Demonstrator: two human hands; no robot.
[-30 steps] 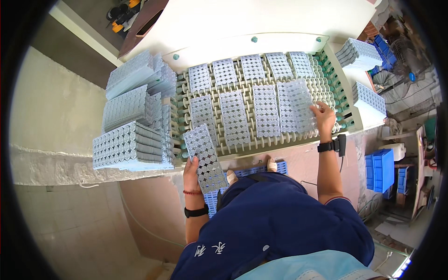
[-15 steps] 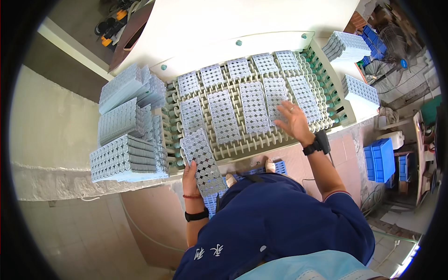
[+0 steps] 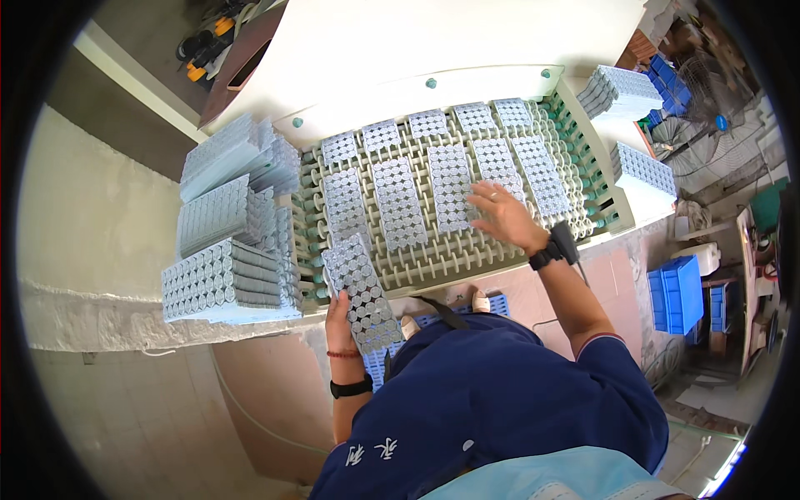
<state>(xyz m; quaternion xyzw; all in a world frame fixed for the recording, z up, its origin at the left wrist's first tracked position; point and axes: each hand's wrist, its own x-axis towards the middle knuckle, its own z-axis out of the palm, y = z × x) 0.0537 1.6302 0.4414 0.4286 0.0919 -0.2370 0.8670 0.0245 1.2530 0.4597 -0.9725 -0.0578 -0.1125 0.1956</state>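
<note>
the left hand (image 3: 339,325) grips a patterned grey panel (image 3: 362,287), perhaps several together, by its side at the roller conveyor's (image 3: 454,254) near left corner, seemingly to keep it handy. the right hand (image 3: 510,218), fingers spread and grasping nothing, is over the conveyor's near half; contact i cannot tell. flat panels (image 3: 400,202) lie gapped along the conveyor, likely to avoid overlapping; left stacks (image 3: 221,279) flank it within reach.

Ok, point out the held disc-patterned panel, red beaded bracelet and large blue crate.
Held disc-patterned panel (image 3: 363,292), head view: middle of its face.
Red beaded bracelet (image 3: 343,354), head view: middle of the band.
Large blue crate (image 3: 676,296), head view: a side wall.
</note>
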